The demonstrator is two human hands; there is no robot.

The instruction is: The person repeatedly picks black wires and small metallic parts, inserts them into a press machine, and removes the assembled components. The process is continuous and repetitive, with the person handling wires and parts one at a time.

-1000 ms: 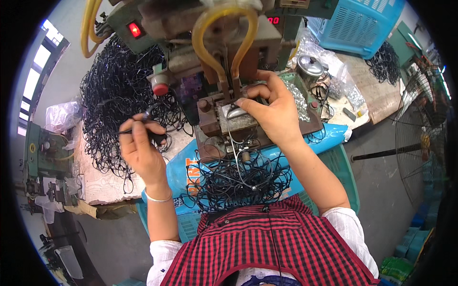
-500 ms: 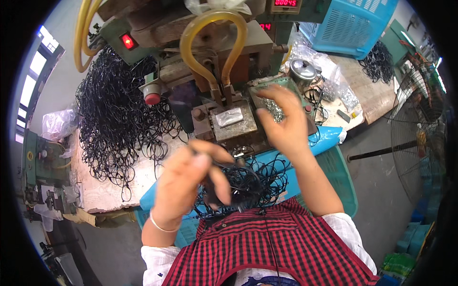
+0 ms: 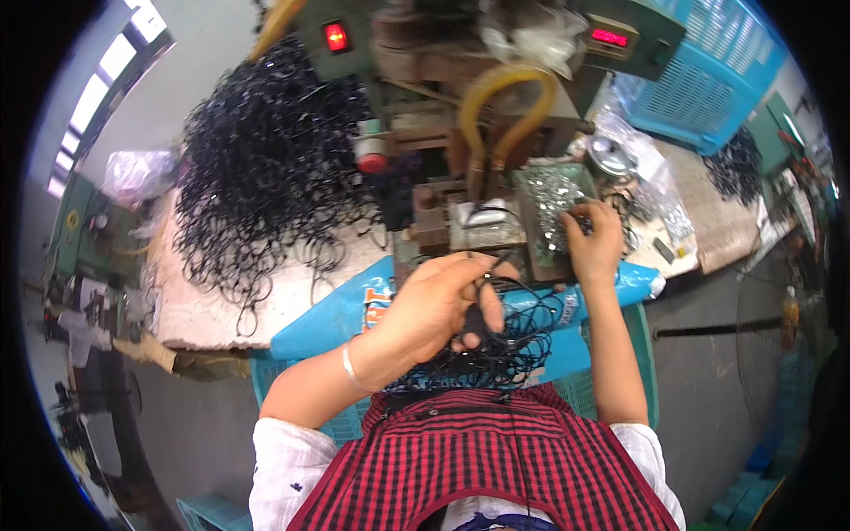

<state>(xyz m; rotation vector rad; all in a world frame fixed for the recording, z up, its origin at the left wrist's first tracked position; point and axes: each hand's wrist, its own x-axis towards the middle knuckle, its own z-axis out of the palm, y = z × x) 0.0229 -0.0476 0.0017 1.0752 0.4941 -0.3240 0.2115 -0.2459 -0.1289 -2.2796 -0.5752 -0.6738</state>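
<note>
behind everything at the top of the view stands the big grey-green metal press machine (image 3: 496,53) with a glowing red lamp and a curved yellow hose, its small steel die block (image 3: 482,232) sitting at the front edge, just beyond the hands. to the person's left of it, a large heap of thin black wire loops (image 3: 266,168) spreads over the worn pale bench top (image 3: 212,305). nearer the body, a blue plastic sack (image 3: 328,323) drapes over a blue-green plastic crate (image 3: 642,345), and a smaller tangle of black wire loops (image 3: 513,350) lies on the lap, right under the left hand.

that left hand (image 3: 438,310) is raised over the lap tangle, fingers curled shut on a few black strands that hang down from the fist into the tangle below; the strands' long run goes roughly from the hand down toward the body. the die block lies just ahead of and slightly to the right of these fingers, close but not touching.

further right, the right hand (image 3: 595,243) rests at a shallow tray of small shiny metal clips (image 3: 549,203), beside the die block. its fingers are bent down among the clips, but i cannot tell whether they pinch one. both hands sit near the die, one on each side, and neither is clearly the closer.
</note>
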